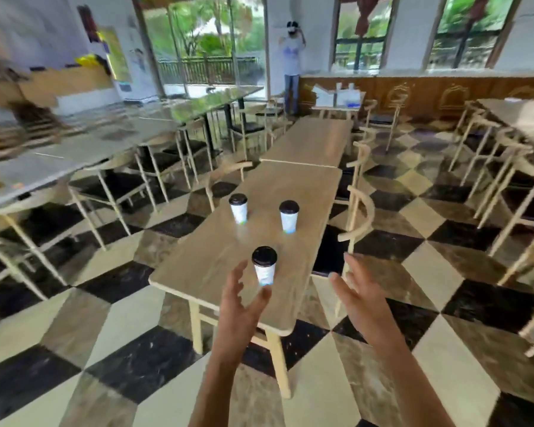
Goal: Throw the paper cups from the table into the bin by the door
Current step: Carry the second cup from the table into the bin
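Note:
Three white paper cups with black lids stand upright on a long wooden table (305,192). The nearest cup (264,266) is by the table's near end. Two more stand farther back, one on the left (238,208) and one on the right (289,216). My left hand (242,303) is open just below and left of the nearest cup, fingers spread, not touching it. My right hand (359,295) is open to the right of the table's near corner, holding nothing. No bin is in view.
Wooden chairs (356,211) line both sides of the table. More tables and chairs stand to the left (111,140) and right (518,118). A person (292,57) stands at the far end by a glass doorway. The floor is checkered tile.

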Demonstrator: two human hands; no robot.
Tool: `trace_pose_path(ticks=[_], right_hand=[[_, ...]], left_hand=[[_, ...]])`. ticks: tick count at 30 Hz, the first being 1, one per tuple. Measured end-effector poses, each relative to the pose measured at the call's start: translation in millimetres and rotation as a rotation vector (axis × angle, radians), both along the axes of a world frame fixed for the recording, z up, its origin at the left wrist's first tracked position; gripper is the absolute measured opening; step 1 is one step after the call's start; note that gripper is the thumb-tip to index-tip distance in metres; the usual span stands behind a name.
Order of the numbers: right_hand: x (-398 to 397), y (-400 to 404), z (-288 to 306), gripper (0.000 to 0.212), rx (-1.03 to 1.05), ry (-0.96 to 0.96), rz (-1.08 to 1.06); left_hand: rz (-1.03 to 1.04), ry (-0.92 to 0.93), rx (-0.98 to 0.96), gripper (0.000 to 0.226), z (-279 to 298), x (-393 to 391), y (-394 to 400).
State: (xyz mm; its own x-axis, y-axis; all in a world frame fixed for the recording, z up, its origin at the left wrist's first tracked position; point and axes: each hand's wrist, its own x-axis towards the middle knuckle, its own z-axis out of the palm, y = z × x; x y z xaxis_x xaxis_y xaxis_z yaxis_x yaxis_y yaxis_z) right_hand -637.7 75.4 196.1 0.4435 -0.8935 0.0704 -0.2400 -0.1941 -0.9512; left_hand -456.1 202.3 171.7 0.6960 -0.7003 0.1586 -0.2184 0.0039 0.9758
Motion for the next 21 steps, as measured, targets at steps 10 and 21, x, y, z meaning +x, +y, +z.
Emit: trace_pose_path(ticks=[10, 21], right_hand=[[110.3, -111.7, -71.6, 0.05, 0.12, 0.037, 0.097], [195.3, -207.9, -128.6, 0.061, 0.24, 0.205, 0.169]], left_hand=[[0.111, 0.018, 0.177, 0.065, -80.3, 99.6, -101.2], [0.153, 0.022, 0.394, 0.072, -133.0, 153.8, -213.2]])
